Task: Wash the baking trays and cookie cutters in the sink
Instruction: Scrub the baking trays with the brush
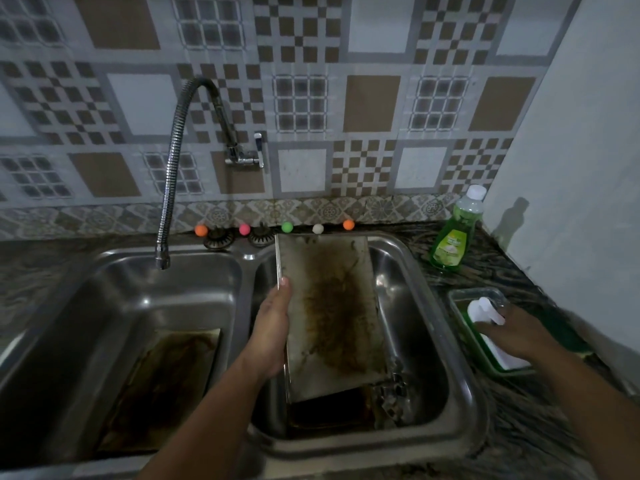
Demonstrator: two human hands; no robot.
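Stained metal baking tray (332, 306) stands tilted on edge in right sink basin (408, 306). Second stained tray (162, 386) lies flat in left basin (138, 289). Cookie cutters (393, 393) beside upright tray.

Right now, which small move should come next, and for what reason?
Probably lift the white sponge out of the green dish and bring it to the stained tray. The right hand already rests on the sponge, and the left hand holds the tray upright over the right basin.
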